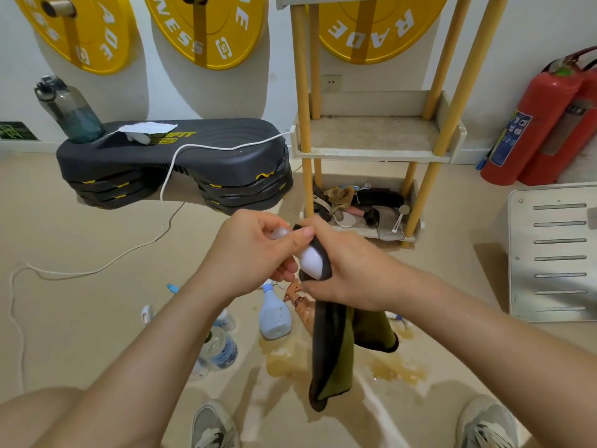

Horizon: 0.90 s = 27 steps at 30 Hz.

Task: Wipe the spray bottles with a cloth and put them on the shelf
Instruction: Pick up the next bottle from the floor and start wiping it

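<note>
Beige floor (97, 318): one cloth (332, 350), one held bottle (311, 258)

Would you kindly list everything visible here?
weight plates: three, yellow, on the wall
step platform: one, black, floor at left
water bottle: one, grey-tinted, on the platform's left end
cable: one, white, across the platform and floor
shelf: one, yellow posts with pale trays, against the wall
fire extinguishers: two, red, by the wall at right
slotted panel: one, grey, floor at right
floor bottles: several, pale blue and clear, under the arms
held spray bottle: one, white, between both hands
cloth: one, dark and olive, round the held bottle, hanging down
shoes: two, grey, bottom edge
left hand: grips the bottle's top
right hand: grips the cloth round the bottle
</note>
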Motion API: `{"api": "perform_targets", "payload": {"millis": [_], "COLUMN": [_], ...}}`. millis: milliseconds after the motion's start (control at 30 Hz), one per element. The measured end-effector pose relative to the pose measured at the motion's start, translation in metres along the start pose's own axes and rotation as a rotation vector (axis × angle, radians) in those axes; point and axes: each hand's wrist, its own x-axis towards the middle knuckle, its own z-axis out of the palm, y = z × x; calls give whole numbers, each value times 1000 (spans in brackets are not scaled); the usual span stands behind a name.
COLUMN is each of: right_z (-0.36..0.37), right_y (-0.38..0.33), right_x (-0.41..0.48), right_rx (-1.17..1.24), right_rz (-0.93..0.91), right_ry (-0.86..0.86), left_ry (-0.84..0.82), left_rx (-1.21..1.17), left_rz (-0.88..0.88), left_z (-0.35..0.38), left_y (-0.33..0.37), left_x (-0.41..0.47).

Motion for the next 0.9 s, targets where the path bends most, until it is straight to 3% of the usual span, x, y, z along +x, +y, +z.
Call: {"api": "perform_targets", "payload": {"millis": [167,333,467,667,733,833,900], "right_z": [-15,4,16,36,47,70,86], "right_y": [-2,-7,-21,-41,-52,-69,-79], "right_x": [11,19,32,50,62,78,85], "right_rx": [290,1019,1424,1422,1386,1115,969], "right_rz": [106,242,525,690,730,708,649], "right_ry": [-192,-273,-233,-168,13,354,447], "left_ry": [56,107,143,231,286,337,332], "left_rx": [92,68,51,151,218,319,508], "left_rz": [124,186,243,343,352,286,285], "left_z": [-33,-67,-81,-94,-103,-115,-123], "left_y": [5,-3,-13,-22,-26,-21,-8], "left_x": [-8,-18,-25,-36,-40,-48,-54]}}
